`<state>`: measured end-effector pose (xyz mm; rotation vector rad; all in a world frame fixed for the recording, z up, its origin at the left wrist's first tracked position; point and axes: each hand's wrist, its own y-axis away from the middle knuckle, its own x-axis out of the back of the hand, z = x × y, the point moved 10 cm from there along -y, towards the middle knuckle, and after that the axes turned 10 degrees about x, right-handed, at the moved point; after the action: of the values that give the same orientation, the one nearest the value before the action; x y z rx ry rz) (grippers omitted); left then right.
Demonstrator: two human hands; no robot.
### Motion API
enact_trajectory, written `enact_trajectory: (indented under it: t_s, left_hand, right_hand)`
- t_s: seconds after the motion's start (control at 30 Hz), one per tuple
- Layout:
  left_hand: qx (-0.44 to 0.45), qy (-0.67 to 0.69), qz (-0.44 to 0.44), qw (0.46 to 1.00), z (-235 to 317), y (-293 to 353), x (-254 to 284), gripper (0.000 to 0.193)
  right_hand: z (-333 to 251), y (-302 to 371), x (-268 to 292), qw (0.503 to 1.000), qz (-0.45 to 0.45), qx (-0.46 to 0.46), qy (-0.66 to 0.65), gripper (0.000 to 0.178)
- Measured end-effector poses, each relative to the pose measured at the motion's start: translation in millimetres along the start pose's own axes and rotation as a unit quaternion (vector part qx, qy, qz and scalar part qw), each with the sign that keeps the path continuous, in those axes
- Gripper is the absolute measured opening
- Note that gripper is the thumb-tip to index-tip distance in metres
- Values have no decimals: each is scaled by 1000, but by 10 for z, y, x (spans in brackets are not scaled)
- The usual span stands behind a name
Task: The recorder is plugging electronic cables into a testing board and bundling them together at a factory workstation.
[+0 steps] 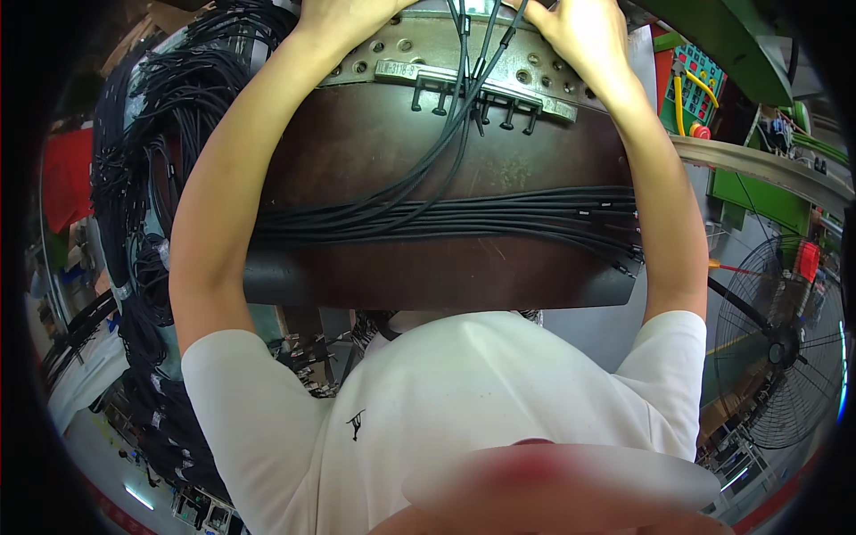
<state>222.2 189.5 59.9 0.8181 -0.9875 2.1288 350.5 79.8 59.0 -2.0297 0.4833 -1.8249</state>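
Both of my arms reach forward to the upper edge of the head view, on either side of a metal mould plate [526,67] with several holes. My left hand [352,13] is at the plate's far left side, its fingers cut off by the edge. On the far right is my right hand [584,27]; a finger or thumb points in toward the black cables [464,98], the rest out of view. Several cables run over the plate and past a metal bar [486,89] with small black pegs hanging from it. What either hand grips is hidden.
A bundle of black cables [428,218] lies across the brown table [401,276]. Thick cable bunches [192,98] hang at the left. At the right are a green control panel [700,89] with a red button, a metal rail [758,165] and a black fan [776,348].
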Motion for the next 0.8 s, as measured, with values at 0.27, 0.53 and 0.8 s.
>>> enact_trajectory:
  t_s: [0.27, 0.53, 0.8]
  left_hand:
    - [17, -34, 52, 998, -118, 45, -48, 43]
    - [2, -123, 64, 990, -55, 12, -77, 44]
    - [182, -124, -66, 973, -396, 164, -152, 61]
  right_hand:
    - [83, 18, 0, 997, 59, -2, -40, 27]
    - [175, -2, -115, 996, -23, -85, -14, 46]
    - [49, 40, -29, 991, -69, -100, -57, 42]
